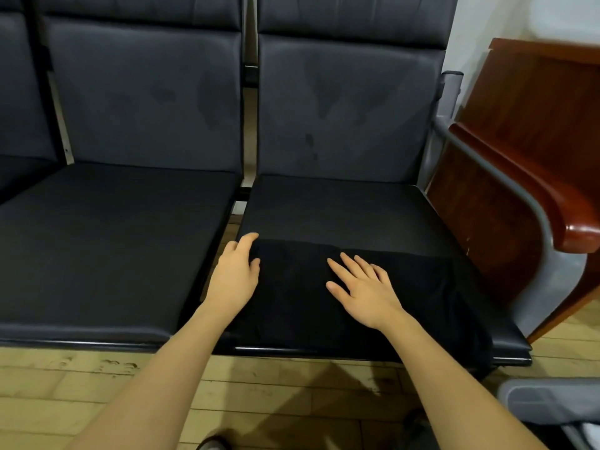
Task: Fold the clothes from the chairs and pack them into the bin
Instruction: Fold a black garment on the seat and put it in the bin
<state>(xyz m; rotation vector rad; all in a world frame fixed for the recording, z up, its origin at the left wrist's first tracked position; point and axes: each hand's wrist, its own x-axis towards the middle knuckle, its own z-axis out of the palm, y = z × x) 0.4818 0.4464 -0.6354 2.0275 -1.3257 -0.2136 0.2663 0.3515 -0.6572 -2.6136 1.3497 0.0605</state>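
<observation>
A black garment (298, 306) lies folded flat on the front half of the right chair seat (341, 209); its right end droops over the seat's front right corner. My left hand (235, 274) rests at the garment's left edge, fingers relaxed and slightly curled over the far left corner. My right hand (363, 287) lies flat on the middle of the cloth with fingers spread. A grey bin (548, 404) shows partly at the lower right corner of the view.
A second dark chair seat (107, 241) adjoins on the left, with a gap between the two. A metal armrest (506, 183) and red-brown wooden furniture (526, 131) stand to the right. Wooden floor (97, 391) runs in front.
</observation>
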